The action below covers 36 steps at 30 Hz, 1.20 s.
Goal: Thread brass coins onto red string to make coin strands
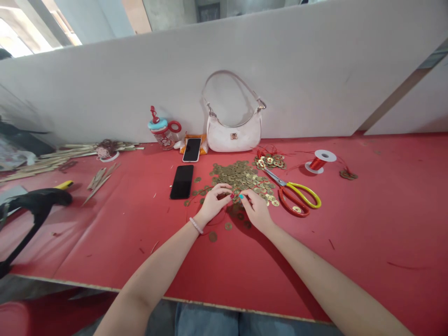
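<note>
My left hand (216, 203) and my right hand (257, 211) meet fingertip to fingertip over a heap of brass coins with holes (231, 173). Thumb and fingers of each hand are pinched together on a thin red cord (220, 218), which trails below the left hand; most of it is hidden by my fingers. Whether a coin is on the cord between them is too small to tell. Several loose coins (228, 226) lie under and in front of my hands. Scissors with red and yellow handles (284, 183) rest right of the heap, partly open.
Behind the heap are coins tied with red cord (276, 162), a white handbag (234, 135), and a cup (163, 135). Two phones (182, 182) lie left. A spool of red cord (318, 162) stands right. Bamboo strips (80, 151) and a black tool (38, 205) are far left.
</note>
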Tool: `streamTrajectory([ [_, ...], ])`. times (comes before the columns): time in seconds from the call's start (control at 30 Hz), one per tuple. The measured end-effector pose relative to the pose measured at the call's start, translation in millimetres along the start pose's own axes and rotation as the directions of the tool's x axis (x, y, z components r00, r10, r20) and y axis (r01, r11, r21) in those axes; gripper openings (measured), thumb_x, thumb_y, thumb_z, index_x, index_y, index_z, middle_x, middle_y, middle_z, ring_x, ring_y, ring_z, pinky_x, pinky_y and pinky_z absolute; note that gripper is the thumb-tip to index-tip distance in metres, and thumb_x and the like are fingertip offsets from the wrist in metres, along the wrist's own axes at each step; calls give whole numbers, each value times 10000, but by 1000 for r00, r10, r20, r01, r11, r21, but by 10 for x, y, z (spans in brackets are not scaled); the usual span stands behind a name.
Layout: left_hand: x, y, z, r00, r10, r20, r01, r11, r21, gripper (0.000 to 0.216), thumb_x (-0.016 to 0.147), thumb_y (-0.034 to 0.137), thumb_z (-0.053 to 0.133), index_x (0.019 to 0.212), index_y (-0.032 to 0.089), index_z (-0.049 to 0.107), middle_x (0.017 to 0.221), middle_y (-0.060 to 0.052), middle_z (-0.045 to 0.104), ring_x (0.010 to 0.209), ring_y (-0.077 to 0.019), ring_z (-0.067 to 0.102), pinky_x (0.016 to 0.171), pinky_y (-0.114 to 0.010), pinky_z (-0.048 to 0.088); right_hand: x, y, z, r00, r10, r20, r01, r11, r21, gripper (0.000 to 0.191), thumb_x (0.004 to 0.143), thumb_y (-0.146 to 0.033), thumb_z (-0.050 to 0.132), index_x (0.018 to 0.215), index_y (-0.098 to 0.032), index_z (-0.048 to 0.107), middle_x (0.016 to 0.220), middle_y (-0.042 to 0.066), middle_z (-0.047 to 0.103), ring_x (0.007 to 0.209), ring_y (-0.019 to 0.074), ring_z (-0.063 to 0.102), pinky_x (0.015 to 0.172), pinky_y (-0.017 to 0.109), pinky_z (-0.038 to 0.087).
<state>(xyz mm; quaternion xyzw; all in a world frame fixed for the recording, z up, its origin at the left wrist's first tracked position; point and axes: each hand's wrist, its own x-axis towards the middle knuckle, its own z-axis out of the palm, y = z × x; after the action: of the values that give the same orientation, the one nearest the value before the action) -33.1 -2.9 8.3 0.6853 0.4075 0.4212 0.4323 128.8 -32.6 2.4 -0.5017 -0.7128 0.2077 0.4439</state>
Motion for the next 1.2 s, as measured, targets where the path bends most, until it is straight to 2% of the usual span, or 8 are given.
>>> streamTrajectory([
  [0.3,20,62,-4,995,-101,-16,98,987,-126,119,742,229,566,699,131,617,1042,-84,551,1005,-184,519,909,-303,375,3,-12,-3,1000,-1,12,2,999,-54,169,859,-239,376,770,-185,509,695,31,574,641,143,533,618,253,415],
  [0.57,26,-30,12,989,-133,-69,116,970,-216,156,701,282,619,767,143,644,975,-72,613,941,-173,553,877,-301,403,15,42,3,1000,-24,14,25,996,-80,152,850,-221,401,803,-181,540,733,36,617,673,149,575,635,259,450],
  [0.7,40,-125,27,974,-180,-136,137,950,-279,223,699,321,624,844,155,656,917,-55,648,863,-146,579,841,-280,426,1,95,-19,983,-175,59,183,968,-170,202,844,-171,389,955,-188,557,909,62,651,826,172,601,736,302,471],
  [0.87,62,-196,10,936,-245,-253,157,934,-320,284,699,337,617,905,144,648,872,-58,667,773,-136,600,739,-263,469,-25,112,-86,881,-405,243,468,818,-334,260,839,-120,392,1028,-163,564,904,81,651,827,184,583,751,328,460],
  [0.97,58,-173,-19,948,-189,-257,135,968,-214,266,717,322,601,908,144,655,905,-71,675,810,-159,611,757,-285,479,-29,89,-104,829,-491,267,558,754,-347,283,845,-90,374,1050,-152,559,921,84,646,836,180,569,753,325,446],
  [1.03,41,-139,-32,973,-85,-217,78,996,-44,206,736,276,583,877,151,667,907,-71,679,838,-166,612,800,-302,471,-26,67,-107,826,-513,232,563,747,-354,280,853,-91,365,1053,-146,554,921,87,643,860,180,562,771,329,434],
  [1.1,17,-107,-33,992,40,-116,-24,990,138,162,755,224,560,850,160,675,892,-66,680,839,-162,611,817,-305,465,-19,49,-107,844,-511,165,533,761,-369,268,857,-93,355,1021,-149,559,894,88,641,874,180,558,778,333,424],
  [1.2,-17,-78,-12,980,187,63,-198,934,298,158,775,180,532,835,165,676,875,-62,674,816,-151,604,793,-291,467,-3,45,-108,867,-492,77,482,792,-375,232,855,-98,366,955,-169,563,892,76,645,908,184,549,790,339,414],
])
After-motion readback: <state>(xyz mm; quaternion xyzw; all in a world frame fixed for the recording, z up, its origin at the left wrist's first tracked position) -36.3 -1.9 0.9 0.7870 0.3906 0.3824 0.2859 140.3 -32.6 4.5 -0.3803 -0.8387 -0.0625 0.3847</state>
